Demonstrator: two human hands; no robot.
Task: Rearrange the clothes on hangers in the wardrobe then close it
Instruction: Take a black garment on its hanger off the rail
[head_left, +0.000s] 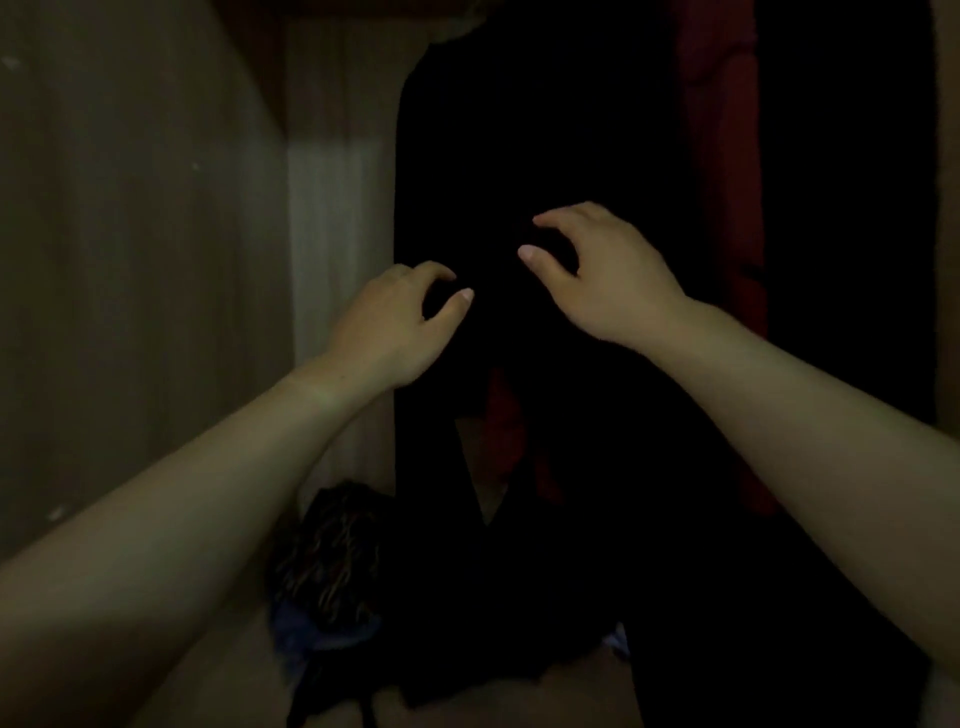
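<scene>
A black garment (545, 156) hangs in the dark wardrobe, its lower part trailing down to the floor. A red garment (727, 156) hangs just behind it on the right. My left hand (395, 322) and my right hand (608, 275) hover side by side in front of the black garment at mid height. Fingers and thumbs are curved with a gap between them. Neither hand plainly holds cloth. The hangers and rail are lost in the dark at the top.
The wardrobe's pale side wall (130, 260) stands on the left and its lighter back panel (337, 208) behind. A heap of patterned and blue clothes (327, 571) lies on the wardrobe floor at lower left.
</scene>
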